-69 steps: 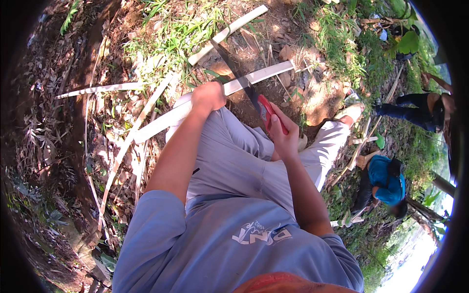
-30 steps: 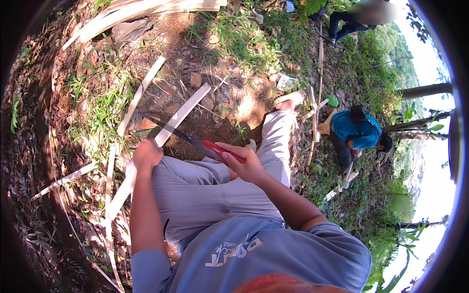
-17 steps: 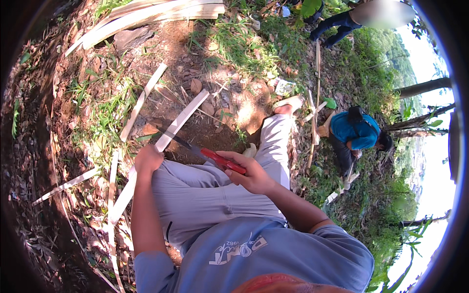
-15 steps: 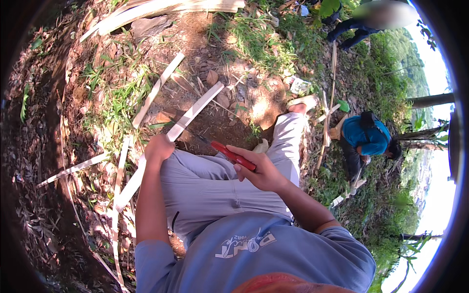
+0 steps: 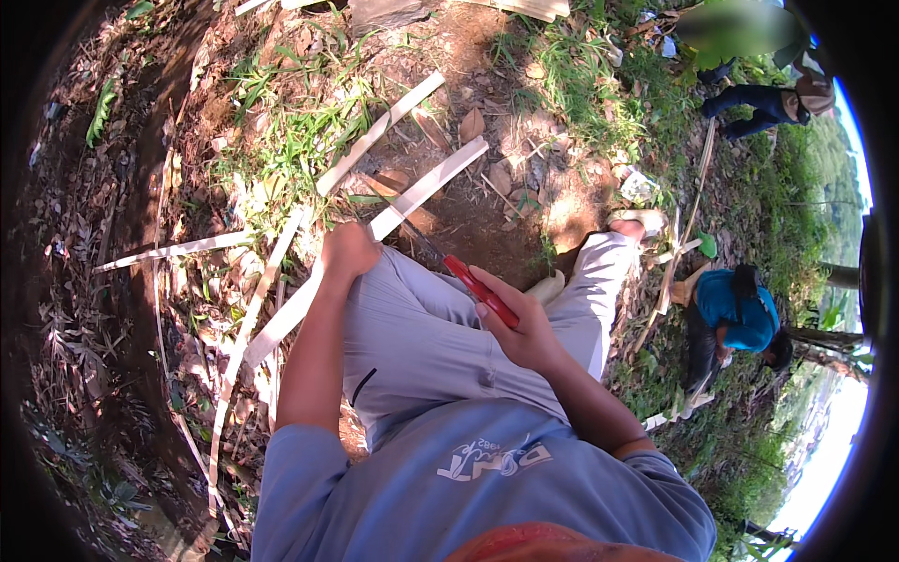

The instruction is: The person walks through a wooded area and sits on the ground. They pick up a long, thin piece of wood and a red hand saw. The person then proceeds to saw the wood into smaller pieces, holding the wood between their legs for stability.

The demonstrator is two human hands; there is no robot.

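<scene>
My left hand (image 5: 350, 251) is closed around a long, flat, pale strip of wood or bamboo (image 5: 433, 185), beside my left thigh. One end of the strip points away from me; the other runs back past my left forearm. In my right hand (image 5: 526, 326) is a knife (image 5: 479, 290) with a red handle, held above my lap. Its thin dark blade reaches left and meets the strip just beyond my left fist. Whether the edge bites into the strip I cannot tell.
Another pale strip (image 5: 382, 133) lies ahead, and more strips (image 5: 245, 347) lie on the leaf litter at left. To the right, a person in a blue shirt (image 5: 735, 309) bends low. A second person in dark trousers (image 5: 754, 108) is farther off. Tree trunks (image 5: 824, 337) stand at far right.
The view has shifted, so the scene sits farther right in it. Both hands keep their grips, and the blade meets the strip at nearly the same place.
</scene>
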